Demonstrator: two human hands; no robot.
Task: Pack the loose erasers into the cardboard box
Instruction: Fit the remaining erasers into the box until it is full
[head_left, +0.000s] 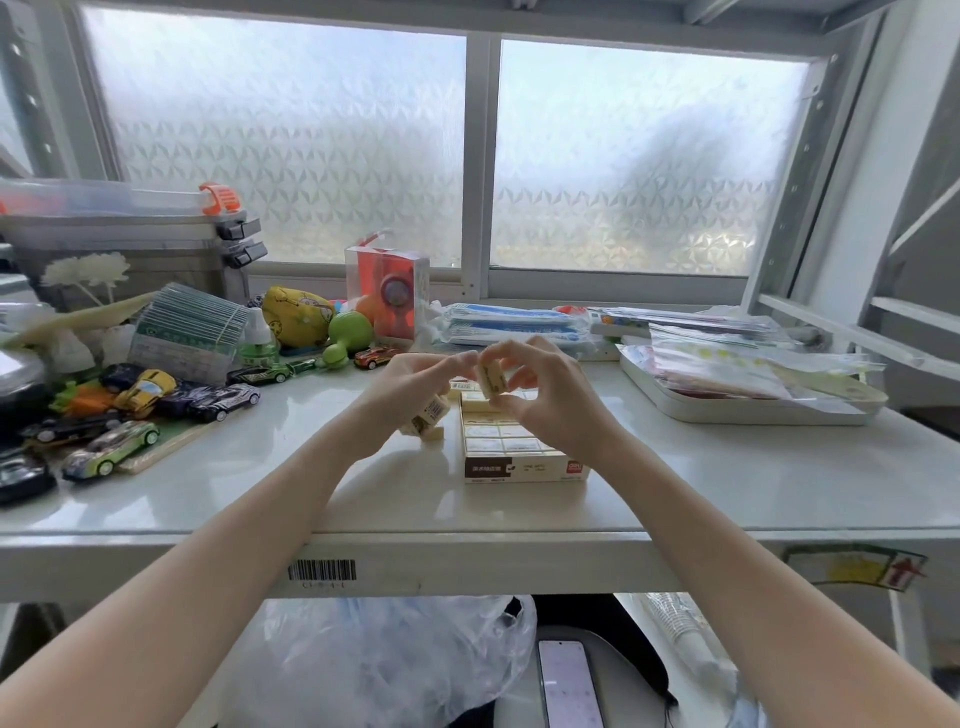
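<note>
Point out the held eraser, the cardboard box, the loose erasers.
held eraser (493, 383), head view, labelled side face.
cardboard box (524, 468), head view, printed front wall.
loose erasers (429, 420), head view, top one's wrapper.

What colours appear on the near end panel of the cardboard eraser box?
Dark brown, cream and a small red corner patch on the cardboard box, seen in the head view.

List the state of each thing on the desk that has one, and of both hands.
Brown and white cardboard box: open, rows of erasers inside.
Cream wrapped eraser: pinched by right hand, above the box.
Left hand: holds other cream erasers.
White tray: loaded.
</note>
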